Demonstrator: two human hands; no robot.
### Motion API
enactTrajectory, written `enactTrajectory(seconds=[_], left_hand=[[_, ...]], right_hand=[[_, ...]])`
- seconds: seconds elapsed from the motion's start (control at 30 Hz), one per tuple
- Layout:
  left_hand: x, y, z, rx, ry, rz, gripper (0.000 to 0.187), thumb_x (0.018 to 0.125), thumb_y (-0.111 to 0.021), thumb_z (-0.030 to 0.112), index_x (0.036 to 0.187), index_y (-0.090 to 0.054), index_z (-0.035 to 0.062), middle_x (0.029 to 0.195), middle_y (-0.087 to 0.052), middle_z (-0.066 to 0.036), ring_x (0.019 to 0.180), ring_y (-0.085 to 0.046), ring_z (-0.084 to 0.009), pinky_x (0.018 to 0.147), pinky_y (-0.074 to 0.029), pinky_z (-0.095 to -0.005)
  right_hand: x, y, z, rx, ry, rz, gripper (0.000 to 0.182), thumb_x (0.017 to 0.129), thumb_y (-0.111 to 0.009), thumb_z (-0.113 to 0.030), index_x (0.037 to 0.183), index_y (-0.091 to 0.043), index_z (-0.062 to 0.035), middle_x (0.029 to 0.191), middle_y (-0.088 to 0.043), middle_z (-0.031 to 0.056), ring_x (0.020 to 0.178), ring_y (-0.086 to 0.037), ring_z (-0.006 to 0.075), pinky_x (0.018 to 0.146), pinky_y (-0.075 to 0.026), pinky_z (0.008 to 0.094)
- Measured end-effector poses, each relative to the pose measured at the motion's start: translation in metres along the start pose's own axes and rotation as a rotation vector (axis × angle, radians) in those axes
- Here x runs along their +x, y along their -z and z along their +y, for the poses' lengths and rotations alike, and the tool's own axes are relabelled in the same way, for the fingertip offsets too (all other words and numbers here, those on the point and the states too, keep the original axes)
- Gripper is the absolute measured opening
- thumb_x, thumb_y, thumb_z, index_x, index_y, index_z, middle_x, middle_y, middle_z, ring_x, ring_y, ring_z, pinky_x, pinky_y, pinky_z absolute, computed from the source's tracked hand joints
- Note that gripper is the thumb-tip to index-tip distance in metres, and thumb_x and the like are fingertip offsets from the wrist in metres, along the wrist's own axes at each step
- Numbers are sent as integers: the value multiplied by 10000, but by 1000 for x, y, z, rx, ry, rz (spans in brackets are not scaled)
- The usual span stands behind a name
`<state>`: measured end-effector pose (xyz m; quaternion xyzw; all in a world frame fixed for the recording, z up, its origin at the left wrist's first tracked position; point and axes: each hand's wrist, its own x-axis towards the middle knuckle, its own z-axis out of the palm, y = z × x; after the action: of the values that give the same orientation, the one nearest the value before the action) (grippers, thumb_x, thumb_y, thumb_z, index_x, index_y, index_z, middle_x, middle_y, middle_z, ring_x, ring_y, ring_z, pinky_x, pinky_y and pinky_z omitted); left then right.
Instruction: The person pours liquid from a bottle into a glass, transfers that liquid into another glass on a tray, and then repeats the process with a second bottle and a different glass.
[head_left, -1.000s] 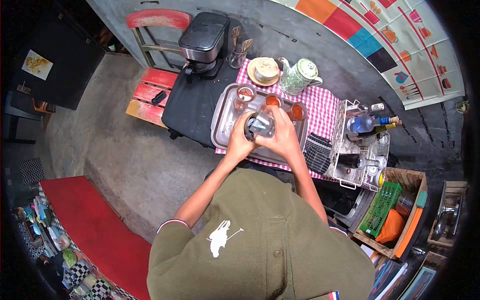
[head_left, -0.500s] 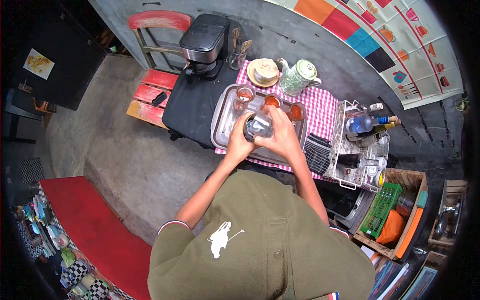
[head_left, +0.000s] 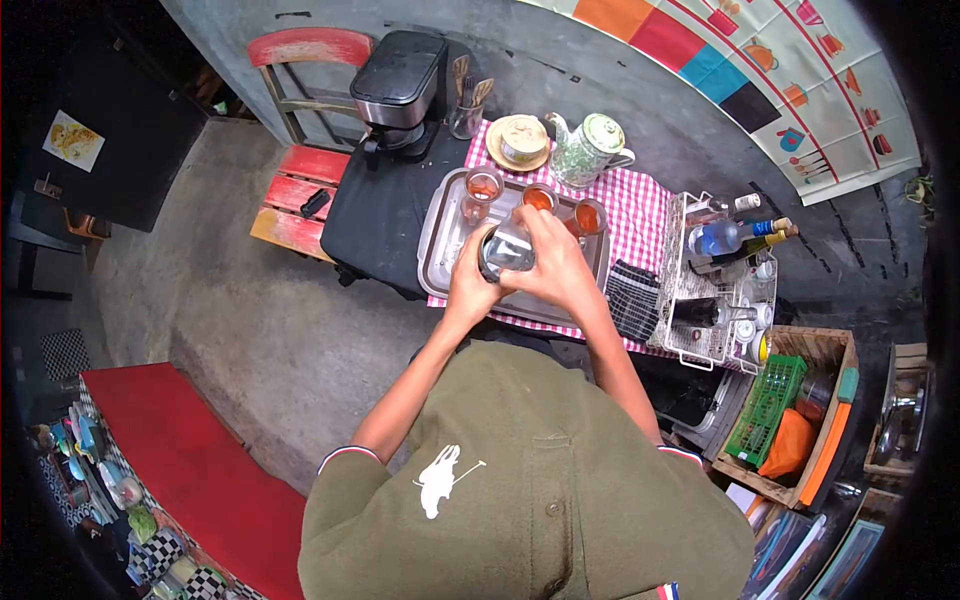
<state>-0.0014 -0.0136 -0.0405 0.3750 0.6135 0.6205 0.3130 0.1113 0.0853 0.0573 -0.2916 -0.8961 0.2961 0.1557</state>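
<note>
Between both hands, over the tray (head_left: 436, 240), is a clear glass container (head_left: 508, 250) with a dark rim. My left hand (head_left: 470, 282) is wrapped round its left side. On its right side, my right hand (head_left: 555, 260) grips it with the fingers over the top. Three glasses with reddish-orange contents stand on the tray beyond the hands: a left glass (head_left: 483, 187), a middle glass (head_left: 540, 198) and a right glass (head_left: 588, 217). The fingers partly hide the middle glass.
A teapot (head_left: 588, 150) and a lidded bowl on a saucer (head_left: 520, 141) stand behind the tray. At the left is a coffee maker (head_left: 400, 90). To the right are a dark checked cloth (head_left: 633, 300) and a wire rack (head_left: 697, 340) with bottles.
The view has shifted slightly. Both hands still hold the glass container, and the right hand's fingers have moved a little across it, showing more of the middle glass.
</note>
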Motion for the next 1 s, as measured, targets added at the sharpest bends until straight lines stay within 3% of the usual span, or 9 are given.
enactTrajectory(seconds=[0.63,0.73,0.93,1.0], left_hand=[[-1,-1,-4,17,-26,-5,839,583,-860,86,1347,-520,19,1271,-614,-156,1197,-603,-293,1021,-469,-395],[-3,-1,0,21,-13,-6,814,586,-856,85,1330,-532,30,1243,-625,-144,1176,-614,-288,1006,-477,-396],[-6,0,8,7,-27,4,772,591,-848,81,1298,-543,40,1196,-641,-123,1131,-636,-271,974,-492,-385],[-7,0,11,-3,-13,-9,767,590,-851,80,1293,-545,45,1180,-646,-118,1120,-638,-262,969,-491,-378]], right_hand=[[11,12,-4,-41,-5,-139,650,583,-779,-313,1080,-522,17,954,-623,253,942,-635,423,812,-499,481],[13,16,-4,-18,40,-163,659,605,-789,-340,1085,-520,24,920,-616,281,905,-633,451,798,-502,519],[16,25,-4,49,36,-149,571,619,-775,-372,930,-574,63,766,-636,275,757,-670,430,702,-526,478],[19,31,-2,-24,24,-216,585,643,-779,-354,1007,-599,67,836,-666,268,810,-693,396,746,-530,454]])
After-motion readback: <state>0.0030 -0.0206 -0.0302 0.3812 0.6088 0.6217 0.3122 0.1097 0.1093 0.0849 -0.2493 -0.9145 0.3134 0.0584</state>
